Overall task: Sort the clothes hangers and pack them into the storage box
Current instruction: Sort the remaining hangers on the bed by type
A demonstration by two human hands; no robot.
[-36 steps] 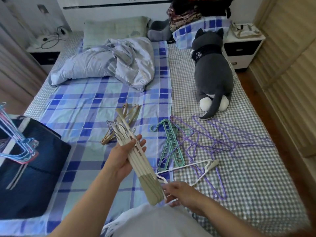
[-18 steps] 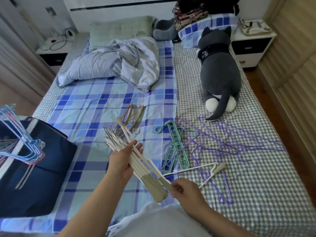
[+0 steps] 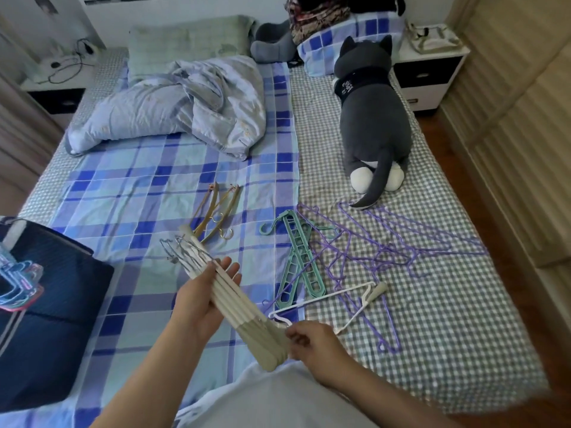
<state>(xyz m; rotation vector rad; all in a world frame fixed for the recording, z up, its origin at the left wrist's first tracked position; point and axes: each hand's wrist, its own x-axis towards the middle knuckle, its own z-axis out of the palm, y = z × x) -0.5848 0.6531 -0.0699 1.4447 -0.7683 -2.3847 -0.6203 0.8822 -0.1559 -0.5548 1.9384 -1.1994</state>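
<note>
Lying across the left palm, a bundle of cream hangers [image 3: 234,307] is seen stacked flat, approx. five or six slim bars side by side, w/ broader beige ends bunched at the near tip and grey wire hooks fanned out at the far end, above the blue plaid sheet [image 3: 129,193]. The left hand [image 3: 202,307] is held palm-up under the bundle, fingers [image 3: 230,267] stretched nearly straight beneath the bars, thumb side hidden; no curl round the stack can be made out. The right hand [image 3: 312,342] is curled at the bundle's near end, fingertips pinching the beige tips. Both forearms are extended from the bottom edge, over a white garment. On the bed further off, other hangers are laid out: tan hangers [image 3: 216,214] just beyond the bundle, a teal multi-hole hanger [image 3: 301,261] near the sheet seam, purple wire hangers [image 3: 401,248] spread over the grey check sheet [image 3: 463,319], and one white hanger [image 3: 333,296] (w/ a beige end like the bundle's) just beside the right hand. At left a dark blue storage box [image 3: 52,319] is seen, w/ blue and pink hangers [image 3: 18,282] at its edge. A grey plush cat [image 3: 374,118] is lying at far right.
</note>
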